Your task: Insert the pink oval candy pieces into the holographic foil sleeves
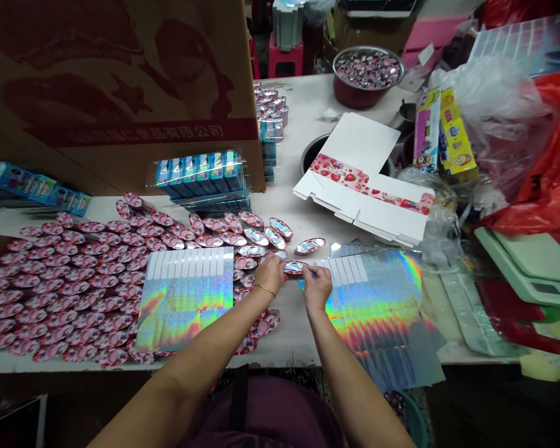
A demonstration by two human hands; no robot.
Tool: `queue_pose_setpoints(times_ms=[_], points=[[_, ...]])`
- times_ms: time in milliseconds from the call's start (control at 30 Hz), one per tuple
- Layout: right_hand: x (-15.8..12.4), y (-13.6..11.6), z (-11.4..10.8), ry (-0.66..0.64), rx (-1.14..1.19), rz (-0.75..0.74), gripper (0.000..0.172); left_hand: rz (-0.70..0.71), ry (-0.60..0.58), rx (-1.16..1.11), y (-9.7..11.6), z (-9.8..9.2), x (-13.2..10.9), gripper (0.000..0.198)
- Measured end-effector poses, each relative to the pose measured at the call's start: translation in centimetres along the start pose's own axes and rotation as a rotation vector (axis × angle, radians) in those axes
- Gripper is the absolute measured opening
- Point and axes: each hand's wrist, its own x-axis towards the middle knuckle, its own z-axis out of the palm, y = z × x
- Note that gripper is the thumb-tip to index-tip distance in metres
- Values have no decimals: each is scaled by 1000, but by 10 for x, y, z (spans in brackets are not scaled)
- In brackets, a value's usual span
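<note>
My left hand, with a gold bangle at the wrist, pinches the left end of a small pink oval tin. My right hand is closed at the tin's right end, fingers pressed together on it. Both hands hover over the white table between two holographic sticker sheets, one on the left and one on the right. Several rows of the same pink oval tins cover the table to the left.
A large brown carton stands at the back left with blue packs in front. A flattened strawberry-print box, a metal bowl of tins, plastic bags and a scale crowd the right.
</note>
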Motion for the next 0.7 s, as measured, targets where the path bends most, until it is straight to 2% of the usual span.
queue_pose_setpoints(times_ms=[100, 233, 333, 433, 533, 633, 700], points=[[2, 3, 1, -8, -16, 64, 16, -15, -8, -4, 1, 3, 0, 20], [12, 11, 5, -84, 94, 310, 27, -40, 55, -128, -1, 4, 4, 25], [24, 12, 7, -193, 254, 540, 30, -67, 130, -282, -22, -8, 6, 20], [32, 7, 6, -295, 359, 682, 32, -89, 289, -393, -73, -38, 2, 24], [37, 5, -1, -370, 399, 687, 32, -64, 413, -276, -141, -73, -4, 28], [35, 3, -8, -403, 312, 618, 33, 14, 362, -48, -196, -97, -7, 30], [27, -6, -6, -335, 117, 399, 35, 55, 301, 54, -217, -104, -5, 34]])
